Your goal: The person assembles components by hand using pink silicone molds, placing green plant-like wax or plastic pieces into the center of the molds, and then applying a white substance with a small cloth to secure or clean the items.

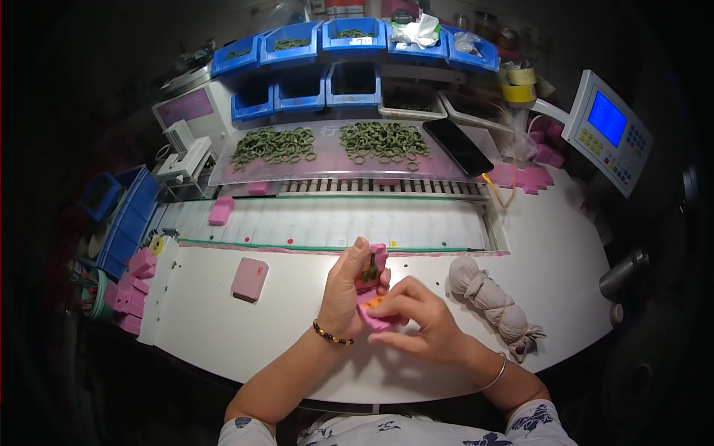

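My left hand point(344, 286), a beaded bracelet at its wrist, is wrapped round a pink rubber mold point(381, 256) in front of me. The mold is spread apart, with dark green pieces showing in its upper part and orange in its lower part. My right hand point(424, 316) is closed, its thumb and fingers at the lower part of the mold; what lies between its fingertips is partly hidden. Another pink block point(250, 279) with a red mark lies on the white table point(208, 312) to the left.
A white conveyor belt point(335, 219) carries a pink block point(221, 211). Behind it, piles of green rings point(275, 149) lie on a clear tray beside a phone point(457, 147). Knotted cloth point(494, 305) is at right. Blue bins point(353, 83), a control panel point(610, 126) and stacked pink blocks point(130, 293) surround the table.
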`<state>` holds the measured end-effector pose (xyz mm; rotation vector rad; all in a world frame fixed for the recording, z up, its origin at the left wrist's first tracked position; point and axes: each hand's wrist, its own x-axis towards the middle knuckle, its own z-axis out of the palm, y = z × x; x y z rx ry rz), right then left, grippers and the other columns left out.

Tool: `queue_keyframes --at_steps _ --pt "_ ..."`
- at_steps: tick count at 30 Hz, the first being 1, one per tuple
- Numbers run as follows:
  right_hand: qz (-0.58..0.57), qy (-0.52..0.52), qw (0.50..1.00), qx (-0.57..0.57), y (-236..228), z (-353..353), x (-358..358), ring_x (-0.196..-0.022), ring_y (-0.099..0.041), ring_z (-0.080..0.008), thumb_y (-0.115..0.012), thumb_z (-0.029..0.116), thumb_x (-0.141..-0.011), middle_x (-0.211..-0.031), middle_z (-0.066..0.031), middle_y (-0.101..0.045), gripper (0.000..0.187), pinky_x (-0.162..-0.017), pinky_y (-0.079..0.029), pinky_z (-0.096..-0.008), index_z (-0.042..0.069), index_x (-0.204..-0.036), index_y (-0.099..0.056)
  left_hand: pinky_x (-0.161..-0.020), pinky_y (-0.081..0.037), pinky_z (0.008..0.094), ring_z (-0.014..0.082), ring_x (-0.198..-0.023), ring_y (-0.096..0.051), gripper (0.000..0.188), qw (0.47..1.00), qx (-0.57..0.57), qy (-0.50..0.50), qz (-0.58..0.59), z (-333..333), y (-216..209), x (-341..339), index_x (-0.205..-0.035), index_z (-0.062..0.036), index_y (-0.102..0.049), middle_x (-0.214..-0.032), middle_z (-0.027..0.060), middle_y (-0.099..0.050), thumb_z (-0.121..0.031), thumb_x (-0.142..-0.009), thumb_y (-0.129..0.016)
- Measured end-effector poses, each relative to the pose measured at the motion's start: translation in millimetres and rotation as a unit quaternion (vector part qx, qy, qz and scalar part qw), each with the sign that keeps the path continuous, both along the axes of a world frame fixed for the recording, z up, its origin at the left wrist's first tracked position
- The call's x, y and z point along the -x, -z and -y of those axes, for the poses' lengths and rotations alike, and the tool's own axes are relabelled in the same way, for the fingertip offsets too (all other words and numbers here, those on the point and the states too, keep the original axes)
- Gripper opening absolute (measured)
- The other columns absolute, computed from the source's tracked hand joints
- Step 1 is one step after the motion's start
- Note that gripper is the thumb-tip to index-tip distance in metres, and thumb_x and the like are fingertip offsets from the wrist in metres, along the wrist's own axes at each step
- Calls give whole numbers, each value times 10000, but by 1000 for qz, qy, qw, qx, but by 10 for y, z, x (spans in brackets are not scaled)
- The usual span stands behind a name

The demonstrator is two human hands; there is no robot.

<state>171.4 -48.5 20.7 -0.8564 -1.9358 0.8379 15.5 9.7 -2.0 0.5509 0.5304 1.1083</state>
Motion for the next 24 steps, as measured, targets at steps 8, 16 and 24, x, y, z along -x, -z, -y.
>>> queue_keyframes --at_steps 8,16,24 --pt "-19 165 979 -116 -38 -75 -39 -790 -578 -192 -763 100 -784 -939 -88 -589 245 -634 -481 -290 42 -995 -656 -539 -463 264 134 -606 -555 252 998 -35 -8 -46 99 14 -48 -780 -65 -496 -720 65 -570 -232 -931 -609" --pt "72 183 962 -191 14 -47 -26 -797 -595 -256 -799 110 -685 -944 -77 -572 278 -651 -487 -360 78 -899 -626 -458 -406 225 101 -547 -521 293 993 -46 5 -105 162 -7 -102 -690 -78 -486 -647 26 -534 -200 -924 -612" --pt "57 174 942 -282 -89 -62 -112 -723 -581 -206 -783 7 -644 -824 -13 -645 245 -643 -435 -329 101 -809 -628 -454 -405 228 107 -517 -517 361 992 47 -64 -98 22 -102 -12 -800 -92 -562 -671 37 -560 -414 -964 -562"
